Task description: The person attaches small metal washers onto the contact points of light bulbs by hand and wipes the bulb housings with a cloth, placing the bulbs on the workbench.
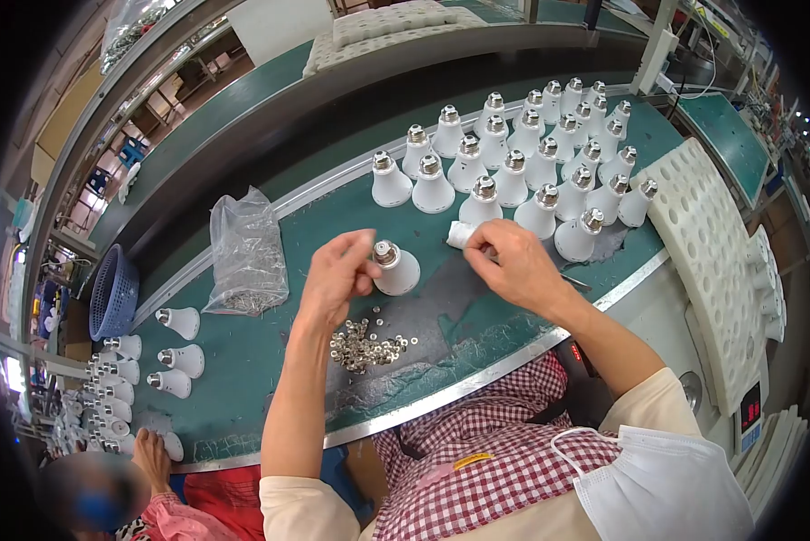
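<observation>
My left hand (pixel 340 275) is at the metal screw cap of an upright white bulb (pixel 398 274), its thumb and fingertips close together at the cap; whether they hold a small part is too small to tell. My right hand (pixel 513 261) is closed in a pinch beside a small white roll or cloth (pixel 462 234), right of that bulb; what its fingertips grip is hidden. A pile of small metal contacts (pixel 365 347) lies on the green bench (pixel 459 347) below the bulb.
Many upright white bulbs (pixel 540 167) crowd the back right. A clear plastic bag (pixel 246 257), a blue basket (pixel 115 293) and lying bulbs (pixel 181 361) are left. A white holed tray (pixel 694 243) stands right. A co-worker's hand (pixel 152 458) touches the lower left bench.
</observation>
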`<state>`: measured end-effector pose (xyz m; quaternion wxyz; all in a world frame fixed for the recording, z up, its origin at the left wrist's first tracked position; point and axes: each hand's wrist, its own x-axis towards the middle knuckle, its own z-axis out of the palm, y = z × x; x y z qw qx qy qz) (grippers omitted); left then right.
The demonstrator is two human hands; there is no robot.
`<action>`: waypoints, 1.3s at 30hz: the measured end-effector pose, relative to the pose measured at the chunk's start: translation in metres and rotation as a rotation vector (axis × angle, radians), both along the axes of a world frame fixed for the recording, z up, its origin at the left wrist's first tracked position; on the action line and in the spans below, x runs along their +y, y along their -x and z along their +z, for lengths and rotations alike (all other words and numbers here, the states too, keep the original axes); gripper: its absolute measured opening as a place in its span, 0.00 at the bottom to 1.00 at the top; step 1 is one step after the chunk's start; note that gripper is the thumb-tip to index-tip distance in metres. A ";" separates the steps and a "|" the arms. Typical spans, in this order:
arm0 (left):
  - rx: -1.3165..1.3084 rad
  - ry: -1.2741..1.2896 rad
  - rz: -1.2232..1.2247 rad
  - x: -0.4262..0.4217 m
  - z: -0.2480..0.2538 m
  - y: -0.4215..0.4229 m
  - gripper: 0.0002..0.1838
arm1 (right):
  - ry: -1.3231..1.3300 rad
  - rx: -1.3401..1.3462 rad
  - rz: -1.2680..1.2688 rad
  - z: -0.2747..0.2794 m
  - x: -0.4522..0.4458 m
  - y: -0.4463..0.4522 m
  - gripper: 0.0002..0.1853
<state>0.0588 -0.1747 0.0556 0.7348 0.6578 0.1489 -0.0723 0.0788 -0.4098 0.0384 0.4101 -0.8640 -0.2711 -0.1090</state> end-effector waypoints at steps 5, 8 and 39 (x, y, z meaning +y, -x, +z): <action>-0.264 -0.680 -0.074 0.024 -0.034 0.039 0.07 | 0.263 -0.198 -0.143 -0.023 -0.037 0.004 0.10; -0.369 -1.000 -0.158 0.021 -0.047 0.048 0.06 | 0.370 -0.198 -0.191 -0.028 -0.043 0.007 0.13; -0.942 -0.984 0.136 -0.013 -0.026 0.009 0.06 | 0.330 -0.073 -0.284 -0.043 -0.050 0.015 0.18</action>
